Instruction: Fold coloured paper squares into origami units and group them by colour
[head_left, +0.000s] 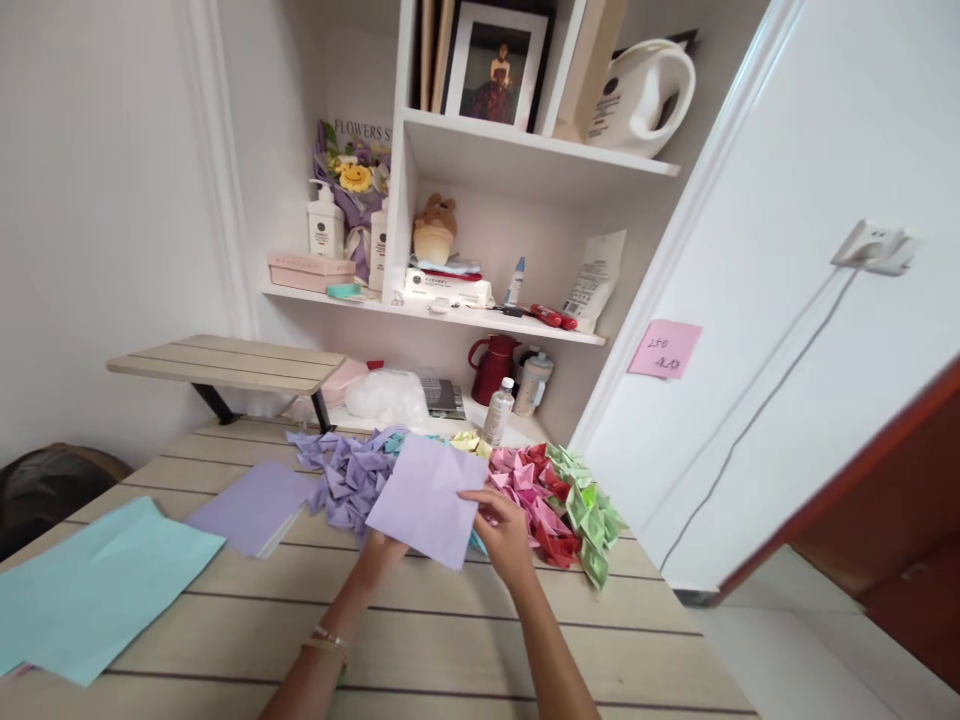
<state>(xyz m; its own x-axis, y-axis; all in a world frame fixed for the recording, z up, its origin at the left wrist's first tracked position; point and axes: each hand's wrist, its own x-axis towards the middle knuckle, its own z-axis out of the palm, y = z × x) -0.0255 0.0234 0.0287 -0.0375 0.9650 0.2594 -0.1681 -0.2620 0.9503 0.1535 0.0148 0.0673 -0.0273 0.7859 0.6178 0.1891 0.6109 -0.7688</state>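
Both my hands hold up one lilac square sheet of paper [429, 495] above the wooden table [420, 640]. My left hand [381, 555] grips its lower left edge from beneath, fingers mostly hidden behind the sheet. My right hand [504, 530] pinches its right edge, thumb on top. Behind the sheet lie heaps of folded paper pieces: purple ones [346, 470], pink and red ones [534, 490], green ones [589, 505] and a few yellow ones [466, 440].
A stack of lilac sheets [251, 507] and a light blue sheet [90, 590] lie at the left. A small plastic bottle [497, 411], a red jug [493, 367] and a raised wooden shelf [229, 362] stand behind. White wall shelves hold bottles and boxes.
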